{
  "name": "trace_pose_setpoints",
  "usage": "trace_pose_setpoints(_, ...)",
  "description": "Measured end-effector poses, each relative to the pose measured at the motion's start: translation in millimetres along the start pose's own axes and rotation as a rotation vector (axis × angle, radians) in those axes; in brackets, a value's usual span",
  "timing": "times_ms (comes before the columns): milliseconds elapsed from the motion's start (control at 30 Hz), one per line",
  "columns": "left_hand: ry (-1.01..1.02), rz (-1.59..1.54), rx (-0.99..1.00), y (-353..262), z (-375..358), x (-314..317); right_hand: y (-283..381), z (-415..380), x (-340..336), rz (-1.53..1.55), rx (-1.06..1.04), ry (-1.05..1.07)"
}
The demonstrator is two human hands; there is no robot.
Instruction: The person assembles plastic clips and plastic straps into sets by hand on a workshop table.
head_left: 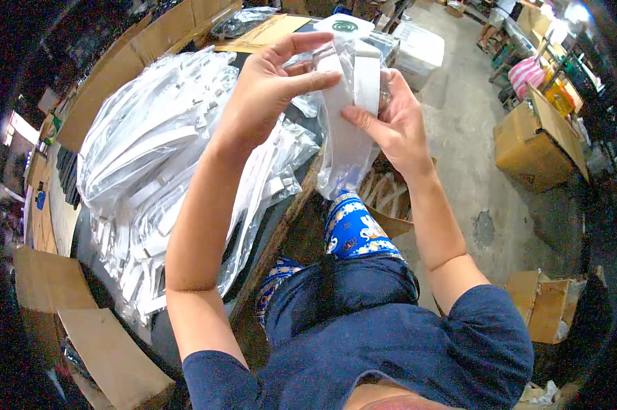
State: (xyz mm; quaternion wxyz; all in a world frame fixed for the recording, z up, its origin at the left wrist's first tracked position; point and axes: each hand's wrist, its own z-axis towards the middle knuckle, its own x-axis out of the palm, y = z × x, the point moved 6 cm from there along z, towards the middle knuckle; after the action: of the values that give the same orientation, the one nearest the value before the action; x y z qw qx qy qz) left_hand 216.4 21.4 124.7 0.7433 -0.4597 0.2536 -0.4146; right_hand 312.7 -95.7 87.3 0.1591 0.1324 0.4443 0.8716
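Observation:
Held up in front of me is a clear plastic bag (337, 140) with a flat white strip inside. My left hand (271, 85) is closed on the bag's upper left edge, thumb in front and fingers behind. On the other side, my right hand (400, 130) grips the bag and a folded white band (367, 78), its thumb pressed across the front. The bag's lower end hangs down over my patterned blue trouser leg. To the left of the bag, a large pile of white strips in clear plastic bags (151, 143) covers the dark tabletop.
Cardboard (137, 65) stands along the table's far left side, and open box flaps (113, 352) lie at near left. An open carton (390, 198) is below the bag. On the concrete floor at right stand cardboard boxes (530, 147). Another person (494, 27) is far off.

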Motion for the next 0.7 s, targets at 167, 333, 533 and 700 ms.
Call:
trace_pose_setpoints(167, -0.110, 0.465, -0.017, -20.6, 4.6, -10.8, 13.3, -1.4, 1.6, -0.053, 0.004, 0.001)
trace_pose_setpoints(333, 0.023, 0.389, 0.352, -13.4, 20.5, -2.2, 29.6, 1.1, 1.4, -0.016, 0.054, 0.023)
trace_pose_setpoints(533, 0.203, -0.533, -0.168, 42.1, 4.1, 30.8, 17.4, 11.3, -8.3, 0.127, 0.142, 0.003)
trace_pose_setpoints(700, 0.064, -0.684, -0.304, 77.0, -34.0, 52.1, -23.1, 12.3, -23.7, 0.307, 0.268, -0.072)
